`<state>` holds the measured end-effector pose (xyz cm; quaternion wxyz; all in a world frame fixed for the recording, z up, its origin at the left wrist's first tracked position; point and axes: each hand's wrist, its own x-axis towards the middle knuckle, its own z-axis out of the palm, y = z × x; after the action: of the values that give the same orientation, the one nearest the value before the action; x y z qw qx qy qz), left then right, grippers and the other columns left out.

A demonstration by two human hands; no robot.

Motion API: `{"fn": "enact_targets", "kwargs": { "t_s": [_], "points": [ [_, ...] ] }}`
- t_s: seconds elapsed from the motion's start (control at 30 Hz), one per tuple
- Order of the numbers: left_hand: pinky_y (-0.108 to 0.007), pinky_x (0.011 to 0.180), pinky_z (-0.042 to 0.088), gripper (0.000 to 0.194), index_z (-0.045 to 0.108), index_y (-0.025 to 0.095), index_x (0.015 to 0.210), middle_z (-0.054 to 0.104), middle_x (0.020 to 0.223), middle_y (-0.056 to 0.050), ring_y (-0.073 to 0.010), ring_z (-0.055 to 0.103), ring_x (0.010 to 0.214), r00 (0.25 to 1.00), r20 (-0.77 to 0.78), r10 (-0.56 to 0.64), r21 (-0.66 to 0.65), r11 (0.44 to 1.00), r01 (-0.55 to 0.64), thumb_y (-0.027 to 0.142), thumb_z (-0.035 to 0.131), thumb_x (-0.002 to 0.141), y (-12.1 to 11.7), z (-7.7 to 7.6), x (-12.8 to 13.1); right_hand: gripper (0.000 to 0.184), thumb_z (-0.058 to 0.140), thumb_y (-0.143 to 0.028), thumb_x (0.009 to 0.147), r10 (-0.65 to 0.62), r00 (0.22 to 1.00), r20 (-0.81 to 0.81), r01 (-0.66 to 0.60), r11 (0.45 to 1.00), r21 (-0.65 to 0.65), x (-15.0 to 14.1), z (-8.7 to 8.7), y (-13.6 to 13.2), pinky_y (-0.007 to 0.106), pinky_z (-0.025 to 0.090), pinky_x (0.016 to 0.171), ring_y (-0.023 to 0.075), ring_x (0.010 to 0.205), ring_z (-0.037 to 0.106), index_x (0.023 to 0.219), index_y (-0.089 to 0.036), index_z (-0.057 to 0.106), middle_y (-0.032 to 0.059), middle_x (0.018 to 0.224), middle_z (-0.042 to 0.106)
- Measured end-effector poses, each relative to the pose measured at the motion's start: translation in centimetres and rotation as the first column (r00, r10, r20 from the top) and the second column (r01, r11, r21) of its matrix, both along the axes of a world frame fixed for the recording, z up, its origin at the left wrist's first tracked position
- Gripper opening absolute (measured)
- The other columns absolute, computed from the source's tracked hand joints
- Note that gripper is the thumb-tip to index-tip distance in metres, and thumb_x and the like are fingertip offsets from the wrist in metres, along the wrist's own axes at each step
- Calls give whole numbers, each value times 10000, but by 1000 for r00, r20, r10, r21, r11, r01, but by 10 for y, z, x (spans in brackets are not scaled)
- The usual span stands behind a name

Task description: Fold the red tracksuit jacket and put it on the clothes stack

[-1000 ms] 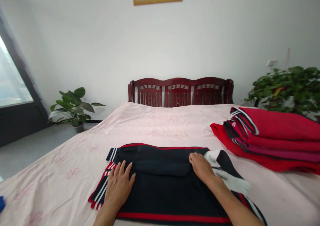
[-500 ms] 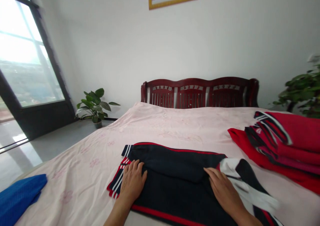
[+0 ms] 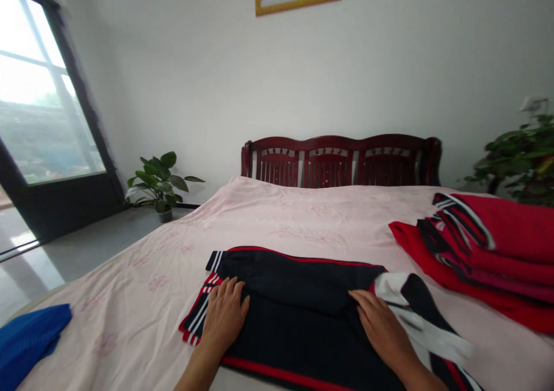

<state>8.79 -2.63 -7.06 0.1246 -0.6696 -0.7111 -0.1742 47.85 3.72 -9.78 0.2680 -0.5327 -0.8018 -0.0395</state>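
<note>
Head view: left hand [image 3: 225, 313] is palm-down on a dark navy garment [image 3: 298, 333], fingers stretched out flat, thumb a bit apart, nothing pinched. Right hand [image 3: 383, 324] has its fingertips bent onto the edge of a folded-over section, but the thumb's hidden, so can't tell if it's actually pinching the fabric. Garment's lying on the near part of a pale pink bedsheet [image 3: 251, 218], red trim along its edges, striped cuffs [image 3: 201, 316] sticking out next to the left hand, a white part [image 3: 392, 287] showing past the right one. Further out: a pile of mostly red clothes [image 3: 515, 258] over on the right, some blue cloth [image 3: 32, 339] at the left edge, and a dark wood headboard [image 3: 329, 157] behind it all.
</note>
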Motion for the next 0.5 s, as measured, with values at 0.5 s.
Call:
{"fn": "enact_targets", "kwargs": {
  "t_s": [0.5],
  "points": [
    [-510,1080,350,359,632,210,1242,626,1332,-106,-326,492,1305,1000,-21,-17,6,1000,17,340,468,949,0,0,-1,398,368,-217,936,28,999,-23,-28,1000,8,-2,7,-5,413,488,1014,240,1128,609,1214,-163,647,117,1212,657]
  ]
}}
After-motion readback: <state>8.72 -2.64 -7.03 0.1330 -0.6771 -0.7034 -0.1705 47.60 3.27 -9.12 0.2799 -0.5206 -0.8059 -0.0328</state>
